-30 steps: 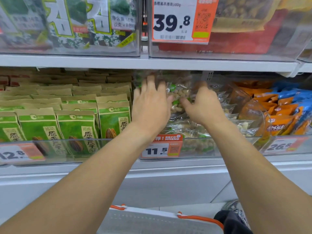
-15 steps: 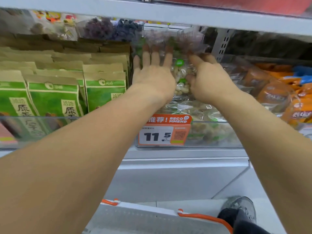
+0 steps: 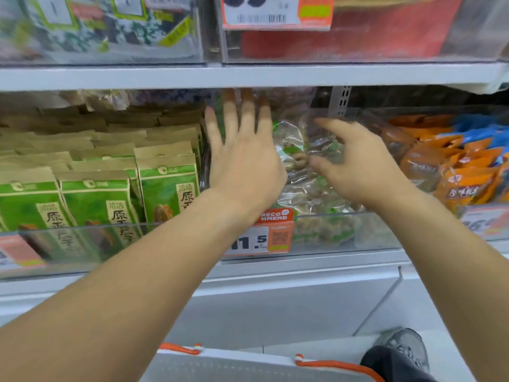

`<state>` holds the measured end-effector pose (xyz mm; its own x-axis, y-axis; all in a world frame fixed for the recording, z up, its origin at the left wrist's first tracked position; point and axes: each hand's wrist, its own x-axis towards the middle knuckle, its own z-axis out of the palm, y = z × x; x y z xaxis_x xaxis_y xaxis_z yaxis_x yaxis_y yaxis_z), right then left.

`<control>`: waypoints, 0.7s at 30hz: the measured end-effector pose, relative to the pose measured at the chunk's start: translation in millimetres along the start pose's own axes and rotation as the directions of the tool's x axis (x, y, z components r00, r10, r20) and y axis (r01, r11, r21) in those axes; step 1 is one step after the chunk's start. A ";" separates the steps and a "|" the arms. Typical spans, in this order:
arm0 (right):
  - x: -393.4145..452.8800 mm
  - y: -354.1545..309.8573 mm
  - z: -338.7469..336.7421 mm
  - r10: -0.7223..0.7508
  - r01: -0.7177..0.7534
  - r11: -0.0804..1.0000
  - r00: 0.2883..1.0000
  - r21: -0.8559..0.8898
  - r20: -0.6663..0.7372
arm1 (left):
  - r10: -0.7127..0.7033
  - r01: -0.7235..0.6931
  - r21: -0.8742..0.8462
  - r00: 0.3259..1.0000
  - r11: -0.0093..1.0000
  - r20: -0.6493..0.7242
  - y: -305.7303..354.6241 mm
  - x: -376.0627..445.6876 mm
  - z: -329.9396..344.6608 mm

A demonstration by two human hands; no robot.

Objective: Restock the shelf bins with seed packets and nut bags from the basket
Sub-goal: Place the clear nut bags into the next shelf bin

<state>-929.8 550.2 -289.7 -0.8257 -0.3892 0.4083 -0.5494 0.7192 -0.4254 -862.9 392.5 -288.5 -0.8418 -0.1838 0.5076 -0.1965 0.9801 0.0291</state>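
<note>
Hands reach into the middle bin (image 3: 344,230): my left hand (image 3: 242,166) is spread flat, my right hand (image 3: 360,166) loosely open, both over clear nut bags (image 3: 300,161). Three green seed packets (image 3: 99,205) front the left bin; basket (image 3: 248,368) below.

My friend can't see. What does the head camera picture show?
Two bare hands reach into a clear shelf bin of see-through nut bags: the left hand flat, the right hand loosely spread. Green seed packets fill the next bin left.
</note>
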 end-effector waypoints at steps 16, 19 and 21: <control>-21.2 28.2 0.3 0.116 -0.062 0.986 0.921 -0.154 0.371 | -0.079 0.097 -0.054 0.961 0.994 0.265 8.9 -18.5 8.5; -31.1 44.5 -22.7 0.087 -0.086 0.996 0.970 -0.014 0.228 | -0.100 0.127 -0.073 0.951 0.989 0.291 15.8 -16.4 6.0; -38.3 55.0 -24.9 0.116 -0.081 0.985 0.965 -0.153 0.237 | -0.102 0.128 -0.058 0.940 0.990 0.327 20.0 -18.3 7.5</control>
<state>-925.2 618.9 -308.7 -0.8905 -0.4286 0.1530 -0.4549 0.8279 -0.3282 -855.2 414.9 -303.7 -0.9350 -0.2975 0.1928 -0.2731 0.9512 0.1434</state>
